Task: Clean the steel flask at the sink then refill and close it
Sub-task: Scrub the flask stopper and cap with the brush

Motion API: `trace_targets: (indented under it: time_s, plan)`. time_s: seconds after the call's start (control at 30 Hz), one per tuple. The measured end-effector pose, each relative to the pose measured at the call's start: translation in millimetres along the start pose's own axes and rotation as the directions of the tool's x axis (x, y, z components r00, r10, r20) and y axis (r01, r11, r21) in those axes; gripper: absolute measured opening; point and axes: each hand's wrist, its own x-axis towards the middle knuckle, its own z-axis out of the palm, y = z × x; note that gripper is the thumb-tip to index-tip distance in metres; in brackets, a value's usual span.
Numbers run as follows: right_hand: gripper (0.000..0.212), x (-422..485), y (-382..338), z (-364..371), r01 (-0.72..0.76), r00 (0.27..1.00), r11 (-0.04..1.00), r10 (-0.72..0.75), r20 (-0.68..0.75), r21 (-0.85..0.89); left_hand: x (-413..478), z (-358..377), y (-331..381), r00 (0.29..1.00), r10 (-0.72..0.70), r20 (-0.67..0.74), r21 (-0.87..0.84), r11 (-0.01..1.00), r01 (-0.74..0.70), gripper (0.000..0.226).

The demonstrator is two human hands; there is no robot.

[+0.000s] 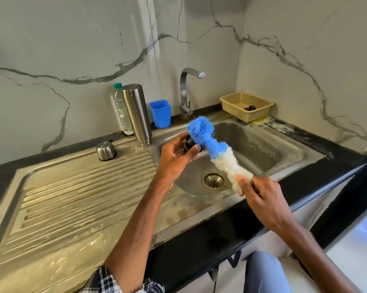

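The steel flask (136, 115) stands upside down at the back of the draining board, mouth down. Its domed steel cap (106, 151) sits to the left on the board. My left hand (175, 159) holds a small black stopper (189, 143) over the sink basin (260, 149). My right hand (260, 197) grips the near end of a blue and white bottle brush (216, 151). The brush's blue head lies against the stopper.
A plastic water bottle (120, 108) stands behind the flask. A blue plastic cup (161, 113) sits by the tap (186, 92), which is not running. A beige basket (247, 105) rests at the back right. The drain (213, 181) lies below the brush.
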Motion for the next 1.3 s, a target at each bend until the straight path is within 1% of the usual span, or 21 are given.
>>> trace_targets:
  time_s: [0.07, 0.17, 0.3, 0.4, 0.5, 0.53, 0.63, 0.73, 0.83, 0.9, 0.97, 1.07, 1.13, 1.2, 1.3]
  plan:
    - [0.047, 4, 2, -2, -0.055, 0.998, 0.998, 0.055, -0.008, 0.007, -1, 1, -1, 0.999, 0.025, 0.034, 0.047, 0.999, -0.027, 0.049]
    - [0.046, 4, 3, -5, -0.012, 1.000, 1.000, 0.012, 0.007, 0.000, -1, -1, -2, 0.999, 0.012, 0.050, 0.012, 1.000, -0.013, 0.055]
    - [0.045, 6, 3, -7, -0.064, 0.998, 0.998, 0.064, 0.007, 0.000, 1, -4, 0, 0.993, 0.044, 0.108, 0.093, 0.994, -0.054, 0.062]
    - [0.043, 3, 4, -10, 0.018, 1.000, 1.000, -0.018, 0.006, 0.017, 1, -5, 1, 0.994, 0.039, 0.105, 0.071, 0.996, -0.047, 0.064]
    - [0.045, 5, 9, -10, -0.034, 0.999, 0.999, 0.034, 0.019, 0.016, -1, -8, 0, 0.986, 0.050, 0.159, 0.142, 0.987, -0.073, 0.063]
    - [0.045, 4, 11, -10, -0.029, 0.999, 0.999, 0.029, 0.015, 0.014, -1, -8, -1, 0.985, 0.048, 0.167, 0.151, 0.986, -0.073, 0.064]
    - [0.045, 3, 12, -10, 0.016, 1.000, 1.000, -0.016, 0.010, -0.018, 0, -10, -3, 0.990, 0.043, 0.137, 0.110, 0.992, -0.058, 0.065]
    - [0.046, 3, 15, -10, -0.051, 0.999, 0.999, 0.051, 0.010, -0.013, -1, -10, -1, 0.986, 0.053, 0.156, 0.103, 0.992, -0.070, 0.058]
    - [0.045, -4, 16, -12, -0.039, 0.999, 0.999, 0.038, 0.023, 0.022, -1, -9, 1, 0.991, 0.044, 0.124, -0.018, 0.999, -0.042, 0.050]
    - [0.046, -4, 17, -14, -0.061, 0.998, 0.998, 0.060, 0.025, 0.032, 1, -8, 2, 0.994, 0.017, 0.109, -0.058, 0.998, -0.011, 0.048]
    - [0.046, -8, 16, -13, -0.084, 0.996, 0.995, 0.082, 0.040, 0.047, 0, -5, 0, 0.997, -0.011, 0.082, -0.084, 0.996, 0.018, 0.050]
    - [0.044, -13, 14, -9, -0.075, 0.996, 0.992, 0.070, 0.056, 0.103, 1, -3, 0, 0.998, -0.035, 0.051, -0.164, 0.985, 0.043, 0.055]
    - [0.045, -14, 13, -6, -0.071, 0.997, 0.991, 0.067, 0.042, 0.115, -1, -3, 1, 0.997, -0.054, 0.059, -0.169, 0.984, 0.063, 0.054]
    - [0.047, -13, 12, -6, -0.065, 0.998, 0.991, 0.064, 0.014, 0.113, -3, 0, 0, 0.994, -0.070, 0.088, -0.127, 0.989, 0.081, 0.054]
    - [0.047, -8, 6, -6, -0.080, 0.997, 0.995, 0.079, 0.010, 0.054, -4, 2, 1, 0.994, -0.060, 0.086, -0.105, 0.992, 0.069, 0.054]
